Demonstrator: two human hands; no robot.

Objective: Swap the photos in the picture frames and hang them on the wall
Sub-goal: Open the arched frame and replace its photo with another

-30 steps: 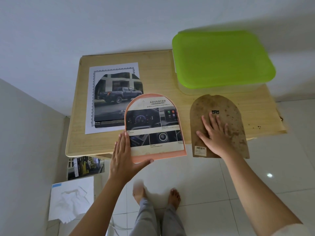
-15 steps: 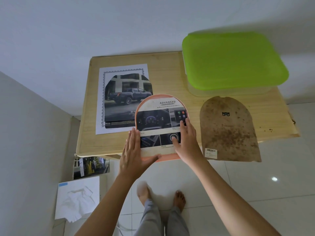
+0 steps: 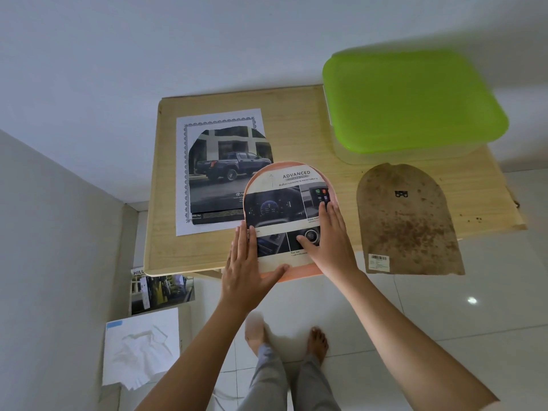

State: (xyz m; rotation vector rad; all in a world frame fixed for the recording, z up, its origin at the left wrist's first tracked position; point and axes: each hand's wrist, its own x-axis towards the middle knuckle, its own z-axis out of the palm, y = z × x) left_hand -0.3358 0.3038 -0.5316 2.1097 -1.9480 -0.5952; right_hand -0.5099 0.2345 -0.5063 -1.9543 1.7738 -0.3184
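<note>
An arch-shaped pink picture frame point(image 3: 299, 269) lies at the front edge of a small wooden table point(image 3: 296, 129), with an arch-cut car-dashboard photo point(image 3: 281, 200) resting in it. My left hand point(image 3: 247, 268) holds the frame's lower left edge, thumb under its bottom rim. My right hand point(image 3: 329, 238) lies flat, fingers spread, on the photo's right side. A brown, stained arch-shaped backing board point(image 3: 406, 223) lies to the right, apart from both hands. A dark pickup-truck photo point(image 3: 225, 170) rests on a white bordered sheet point(image 3: 219, 117) at the left, partly under the frame.
A clear box with a green lid point(image 3: 412, 99) stands at the table's back right. Below the table's left side are a brochure point(image 3: 161, 292) and a white tissue box point(image 3: 141, 348). My bare feet point(image 3: 317, 339) stand on the white tiled floor. Walls close in behind and to the left.
My right hand left the brown backing board and moved left onto the dashboard photo in the pink frame, then slid further up it. My left hand stays at the frame's lower left.
</note>
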